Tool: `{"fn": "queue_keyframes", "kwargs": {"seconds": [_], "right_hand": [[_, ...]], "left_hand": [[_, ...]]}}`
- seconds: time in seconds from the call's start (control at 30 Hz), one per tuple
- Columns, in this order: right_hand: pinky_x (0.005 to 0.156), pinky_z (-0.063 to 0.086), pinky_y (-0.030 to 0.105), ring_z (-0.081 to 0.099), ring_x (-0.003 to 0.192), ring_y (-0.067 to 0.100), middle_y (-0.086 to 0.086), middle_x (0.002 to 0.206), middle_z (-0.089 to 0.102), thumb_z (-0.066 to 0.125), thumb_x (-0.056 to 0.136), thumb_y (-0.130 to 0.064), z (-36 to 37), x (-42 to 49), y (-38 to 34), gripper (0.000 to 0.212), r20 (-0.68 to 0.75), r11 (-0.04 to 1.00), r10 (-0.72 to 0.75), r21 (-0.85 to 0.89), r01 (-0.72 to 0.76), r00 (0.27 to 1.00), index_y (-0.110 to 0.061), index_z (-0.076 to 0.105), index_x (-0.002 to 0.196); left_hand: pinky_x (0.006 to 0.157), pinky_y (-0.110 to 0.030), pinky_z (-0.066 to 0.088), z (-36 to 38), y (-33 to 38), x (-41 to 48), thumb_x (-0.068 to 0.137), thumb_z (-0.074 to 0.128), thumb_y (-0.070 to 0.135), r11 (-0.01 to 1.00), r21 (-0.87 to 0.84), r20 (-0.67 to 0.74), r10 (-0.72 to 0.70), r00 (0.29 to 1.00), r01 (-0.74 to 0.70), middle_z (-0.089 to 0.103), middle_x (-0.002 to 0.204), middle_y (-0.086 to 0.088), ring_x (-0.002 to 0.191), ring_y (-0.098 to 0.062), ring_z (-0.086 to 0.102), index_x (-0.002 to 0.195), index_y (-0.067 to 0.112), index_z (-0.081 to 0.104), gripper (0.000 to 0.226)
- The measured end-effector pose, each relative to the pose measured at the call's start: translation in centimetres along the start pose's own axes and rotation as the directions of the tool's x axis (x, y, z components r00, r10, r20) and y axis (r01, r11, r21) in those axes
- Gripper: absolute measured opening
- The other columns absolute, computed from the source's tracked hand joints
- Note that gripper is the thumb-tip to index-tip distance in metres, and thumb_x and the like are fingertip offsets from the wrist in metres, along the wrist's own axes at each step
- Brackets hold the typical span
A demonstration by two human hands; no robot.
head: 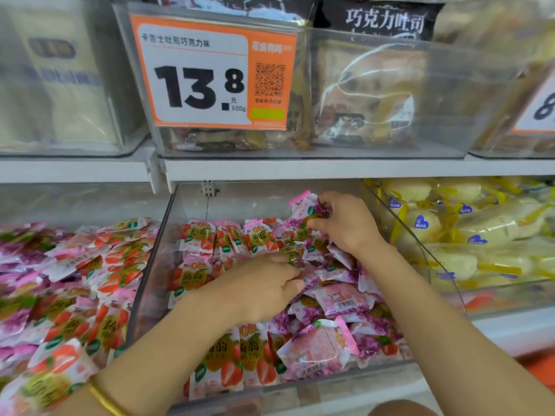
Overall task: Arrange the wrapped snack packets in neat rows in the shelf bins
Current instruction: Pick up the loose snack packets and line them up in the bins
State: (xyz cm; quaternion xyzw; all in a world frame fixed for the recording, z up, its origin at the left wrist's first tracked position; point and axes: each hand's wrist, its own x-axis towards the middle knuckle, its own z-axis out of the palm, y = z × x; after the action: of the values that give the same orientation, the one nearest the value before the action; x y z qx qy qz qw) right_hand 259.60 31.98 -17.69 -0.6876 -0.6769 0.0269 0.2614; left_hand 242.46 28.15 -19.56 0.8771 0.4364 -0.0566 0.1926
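snack packets [318, 346]: glossy plastic film | bin [156, 253]: clear smooth plastic | price tag [210, 73]: matt paper | bangle [106, 400]: shiny gold metal

1. An orange-and-white price tag [210, 73] reading 13.8 per 500g, with a QR code;
2. dark chocolate toast bags [384, 19] behind it and to its right;
3. a white shelf board [300, 168] beneath them;
4. a second price tag [540, 109], cut off at the right edge;
5. blurred cream bags [60, 85] at upper left.

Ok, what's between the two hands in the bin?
In the head view, jumbled snack packets, mostly purple, fill the gap between left hand and right hand.
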Motion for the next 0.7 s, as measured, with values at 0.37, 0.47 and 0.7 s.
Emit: {"fn": "queue_keyframes", "kwargs": {"seconds": [0.37, 0.47, 0.7], "right_hand": [[0.074, 0.049, 0.028, 0.062, 0.082, 0.015, -0.001, 0.089, 0.068, 0.073, 0.079, -0.024, -1.5, -4.0, -1.0, 0.024, -0.221, 0.904, 0.083, 0.428, 0.02, 0.972, -0.013, 0.064, 0.099], [0.061, 0.041, 0.029, 0.056, 0.073, 0.015, -0.007, 0.074, 0.058, 0.071, 0.08, -0.024, -2.2, -5.1, -0.3, 0.021, -0.18, 0.936, 0.111, 0.35, -0.042, 0.977, -0.013, 0.056, 0.091], [0.068, 0.046, 0.037, 0.058, 0.084, 0.03, 0.011, 0.091, 0.06, 0.06, 0.09, -0.022, -1.2, -4.6, 1.0, 0.024, -0.125, 0.976, 0.147, 0.18, -0.123, 0.981, -0.003, 0.048, 0.1]], "left_hand": [[0.118, -0.031, 0.007, 1.1, 2.9, 1.4, 0.103, 0.012, 0.038, 0.998, -0.061, -0.011, -0.025, 1.0, 0.024, 0.012, 0.159, -0.007, 0.146, -0.019, 0.009, 0.15, 0.011, 0.015, 0.055], [0.116, -0.029, 0.006, 1.4, 3.8, 1.1, 0.103, 0.013, 0.035, 0.985, -0.169, 0.004, -0.039, 0.999, 0.039, 0.008, 0.159, -0.009, 0.146, -0.02, 0.006, 0.15, 0.009, 0.013, 0.053], [0.097, -0.034, 0.03, 2.0, 6.3, 1.8, 0.102, 0.026, 0.026, 0.914, -0.404, -0.07, -0.076, 0.995, 0.041, 0.045, 0.132, -0.018, 0.121, -0.03, 0.04, 0.125, 0.0, 0.045, 0.039]]}}
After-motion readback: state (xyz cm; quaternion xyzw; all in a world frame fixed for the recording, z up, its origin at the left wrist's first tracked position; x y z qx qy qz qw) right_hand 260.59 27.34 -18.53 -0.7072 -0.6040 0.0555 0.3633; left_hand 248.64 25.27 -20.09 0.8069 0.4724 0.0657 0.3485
